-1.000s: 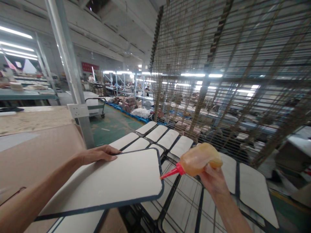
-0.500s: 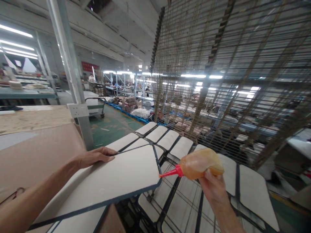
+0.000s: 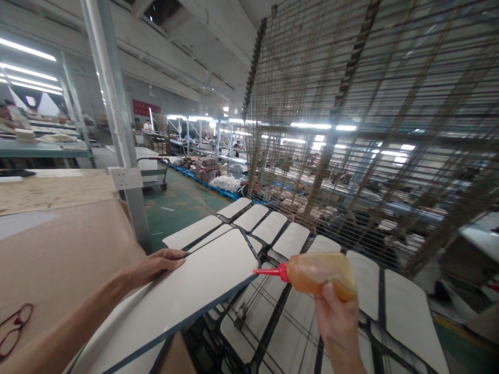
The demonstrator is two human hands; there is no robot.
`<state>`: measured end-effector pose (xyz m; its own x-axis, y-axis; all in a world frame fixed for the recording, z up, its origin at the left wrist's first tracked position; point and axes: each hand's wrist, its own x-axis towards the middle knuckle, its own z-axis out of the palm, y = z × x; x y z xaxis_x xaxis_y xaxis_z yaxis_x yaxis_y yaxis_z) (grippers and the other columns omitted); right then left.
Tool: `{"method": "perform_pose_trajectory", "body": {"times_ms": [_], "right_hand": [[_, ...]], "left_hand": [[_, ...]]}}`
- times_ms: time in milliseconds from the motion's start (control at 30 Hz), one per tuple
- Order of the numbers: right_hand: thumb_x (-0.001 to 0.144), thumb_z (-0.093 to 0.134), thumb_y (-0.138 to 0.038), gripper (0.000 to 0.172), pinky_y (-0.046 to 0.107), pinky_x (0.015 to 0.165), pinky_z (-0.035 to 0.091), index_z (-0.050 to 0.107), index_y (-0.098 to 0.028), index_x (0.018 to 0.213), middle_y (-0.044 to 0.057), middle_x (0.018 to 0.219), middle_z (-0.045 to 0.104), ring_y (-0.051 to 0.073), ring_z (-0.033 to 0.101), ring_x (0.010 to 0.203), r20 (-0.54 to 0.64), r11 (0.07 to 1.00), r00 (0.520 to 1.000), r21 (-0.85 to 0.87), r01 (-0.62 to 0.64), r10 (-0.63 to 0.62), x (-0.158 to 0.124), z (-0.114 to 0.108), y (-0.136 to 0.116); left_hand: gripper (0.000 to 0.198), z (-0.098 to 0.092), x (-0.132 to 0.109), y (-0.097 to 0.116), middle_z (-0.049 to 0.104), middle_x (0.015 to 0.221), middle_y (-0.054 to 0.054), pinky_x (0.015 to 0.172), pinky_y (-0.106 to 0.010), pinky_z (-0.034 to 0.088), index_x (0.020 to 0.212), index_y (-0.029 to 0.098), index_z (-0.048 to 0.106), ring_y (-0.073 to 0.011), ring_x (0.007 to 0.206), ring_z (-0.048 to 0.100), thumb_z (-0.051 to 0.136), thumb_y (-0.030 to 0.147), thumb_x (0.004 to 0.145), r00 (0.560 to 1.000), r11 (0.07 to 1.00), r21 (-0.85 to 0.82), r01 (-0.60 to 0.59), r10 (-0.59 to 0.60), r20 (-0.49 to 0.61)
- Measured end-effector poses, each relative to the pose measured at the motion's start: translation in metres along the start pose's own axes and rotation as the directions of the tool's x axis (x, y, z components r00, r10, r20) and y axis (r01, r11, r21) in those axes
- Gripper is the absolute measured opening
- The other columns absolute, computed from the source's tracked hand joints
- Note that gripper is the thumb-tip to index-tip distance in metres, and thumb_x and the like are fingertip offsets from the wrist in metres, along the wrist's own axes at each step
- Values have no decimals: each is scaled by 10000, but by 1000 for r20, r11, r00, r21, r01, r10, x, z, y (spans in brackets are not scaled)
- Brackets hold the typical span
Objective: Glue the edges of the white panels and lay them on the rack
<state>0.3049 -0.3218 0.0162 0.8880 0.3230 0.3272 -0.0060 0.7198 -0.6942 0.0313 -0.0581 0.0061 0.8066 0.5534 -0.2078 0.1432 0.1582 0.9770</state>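
My left hand (image 3: pixel 166 261) is closed on the far edge of a flat white panel (image 3: pixel 202 280) with a dark blue border, thumb lying on top. The panel is tilted, its pointed corner toward the middle of the view. In my right hand (image 3: pixel 337 314) is a squeeze bottle (image 3: pixel 322 272) of amber liquid, probably glue, with a long red nozzle. The bottle lies nearly level, and the nozzle tip touches or almost touches the panel's right corner. Below and behind, similar white panels (image 3: pixel 290 240) with dark edges rest in rows on a wire rack.
A hinged wire-grid rack (image 3: pixel 331 104) stands raised at the right. To the left are a metal post (image 3: pixel 113 93) with a socket plate, a brown-covered table (image 3: pixel 70 239) and red-framed glasses (image 3: pixel 17 330). A trolley (image 3: pixel 154 174) stands on the green floor further back.
The panel has turned slightly, its near end swinging right. The bottle has levelled out, with its nozzle tip moving a little up along the panel's corner. More of the glasses shows.
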Motion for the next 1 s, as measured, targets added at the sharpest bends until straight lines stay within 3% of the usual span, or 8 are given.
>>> {"method": "perform_pose_trajectory", "body": {"times_ms": [333, 667, 800, 1000], "right_hand": [[601, 756, -212, 358, 260, 740, 504, 648, -227, 942, -30, 760, 682, 128, 611, 715, -73, 995, 992, -2, 102, -102, -1, 9, 2], [625, 740, -210, 398, 341, 835, 487, 616, -200, 1004, -5, 830, 669, 152, 615, 755, -82, 991, 990, -71, 111, -117, -5, 2, 11], [614, 753, -216, 437, 315, 842, 481, 610, -199, 1028, -8, 848, 667, 146, 614, 781, -76, 995, 993, -56, 86, -90, -7, 4, 12], [602, 754, -255, 484, 393, 854, 480, 604, -183, 1057, 31, 892, 675, 189, 625, 800, -61, 987, 991, -119, 110, -118, -9, 5, 14]], "left_hand": [[329, 12, 6, -21, 724, 860, -73, 629, -224, 487, 1029, 177, 685, -182, 723, 656, 652, 346, 749, 994, 997, -73, -36, 43, 96], [399, 23, 8, -28, 721, 897, -82, 631, -248, 498, 1069, 174, 667, -204, 734, 662, 676, 366, 719, 994, 990, -139, -35, 49, 97], [361, 27, 9, -28, 726, 854, -70, 608, -224, 496, 1030, 167, 682, -184, 708, 661, 690, 337, 712, 996, 985, -168, -40, 53, 70], [338, 29, 11, -31, 730, 809, -55, 573, -217, 489, 982, 171, 695, -169, 657, 655, 719, 331, 685, 999, 980, -198, -36, 37, 3]]}}
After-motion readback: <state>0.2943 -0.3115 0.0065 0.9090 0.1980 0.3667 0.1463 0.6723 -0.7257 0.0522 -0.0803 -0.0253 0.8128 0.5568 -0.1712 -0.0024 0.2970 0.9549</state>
